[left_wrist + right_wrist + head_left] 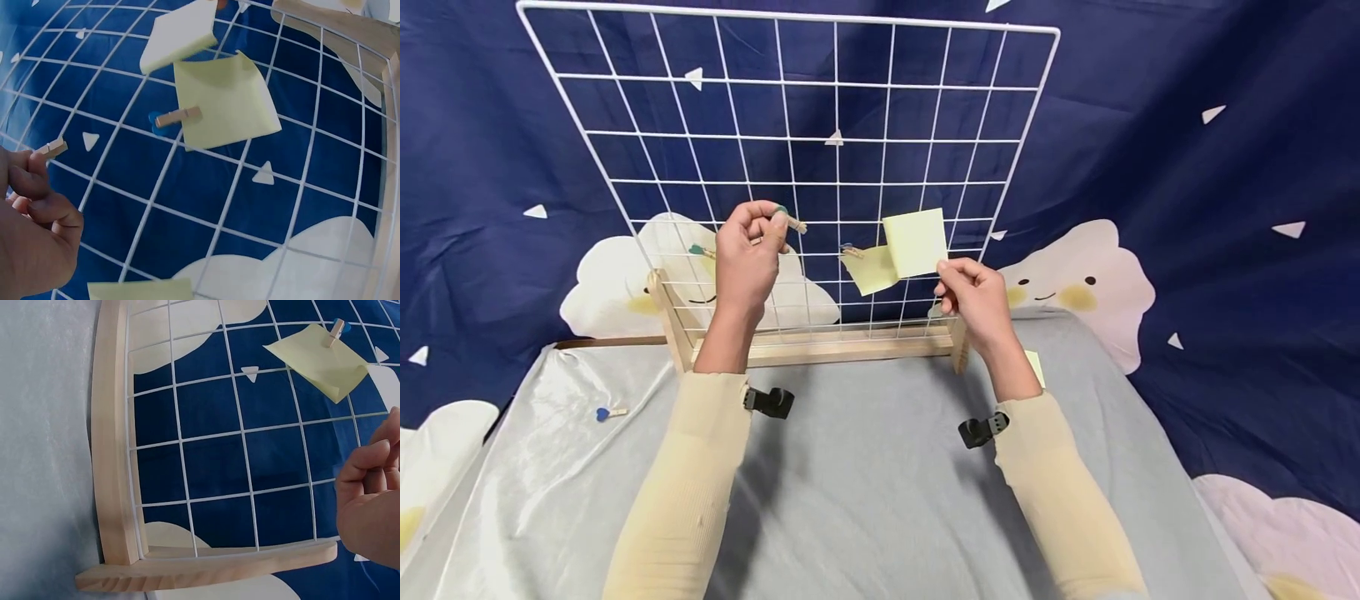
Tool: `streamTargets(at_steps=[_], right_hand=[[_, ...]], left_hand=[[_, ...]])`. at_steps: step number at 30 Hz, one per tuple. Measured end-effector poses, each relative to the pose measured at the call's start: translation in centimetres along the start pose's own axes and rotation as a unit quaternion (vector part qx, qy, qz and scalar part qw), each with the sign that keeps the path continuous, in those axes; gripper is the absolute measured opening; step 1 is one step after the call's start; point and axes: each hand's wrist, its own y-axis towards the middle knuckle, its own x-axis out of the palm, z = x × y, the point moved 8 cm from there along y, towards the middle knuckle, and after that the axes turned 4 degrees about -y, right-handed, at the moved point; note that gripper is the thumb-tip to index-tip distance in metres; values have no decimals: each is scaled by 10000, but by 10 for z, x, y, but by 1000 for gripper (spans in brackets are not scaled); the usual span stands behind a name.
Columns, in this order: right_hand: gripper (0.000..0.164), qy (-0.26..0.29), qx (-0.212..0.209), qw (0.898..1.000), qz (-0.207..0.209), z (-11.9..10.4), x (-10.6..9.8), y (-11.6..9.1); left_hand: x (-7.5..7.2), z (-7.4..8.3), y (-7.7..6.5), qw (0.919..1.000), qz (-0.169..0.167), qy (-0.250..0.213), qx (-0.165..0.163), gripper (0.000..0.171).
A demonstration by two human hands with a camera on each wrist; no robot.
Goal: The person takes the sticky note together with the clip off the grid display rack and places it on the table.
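Note:
My left hand (748,254) pinches a small wooden clothespin (796,223) with a green end between thumb and forefinger, in front of the white wire grid (808,182). At its lower right corner, my right hand (973,300) holds a pale yellow sticky note pad (917,242), whose thick edge shows in the left wrist view. Partly behind the pad, a yellow sticky note (228,103) hangs tilted on the grid under a clothespin (178,117) with a blue end. Another clothespin (702,250) with a green end is on the grid beside my left hand, its note mostly hidden.
The grid stands in a wooden base (850,346) on a grey cloth-covered table (865,467). A blue-heart clothespin (612,413) lies at the table's left. A yellow paper (1035,367) shows behind my right forearm. A dark blue cloud-patterned curtain (1210,208) hangs behind.

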Motion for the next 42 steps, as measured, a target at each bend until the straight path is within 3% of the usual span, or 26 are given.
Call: streamTargets(at_steps=[10,16,26,33,42], right_hand=[[12,41,-45,9999,149,3,-13,-5],[11,-62,23,9996,262,7,-20,-9],[20,-197,189,9990,357,22,-35,-19],[12,-161,335,9984,436,32,-49,-25],[13,-192,536,9968,560,35,-68,-33]], left_hand=[[-27,-12,-8,9992,228,-109,-325,5],[-51,-21,-19,9975,465,-345,-402,8],[-87,-43,-42,9890,817,-854,-884,6],[-104,-50,-49,9839,1022,-1115,-947,4],[-134,-56,-61,9753,1354,-1288,-1175,6]])
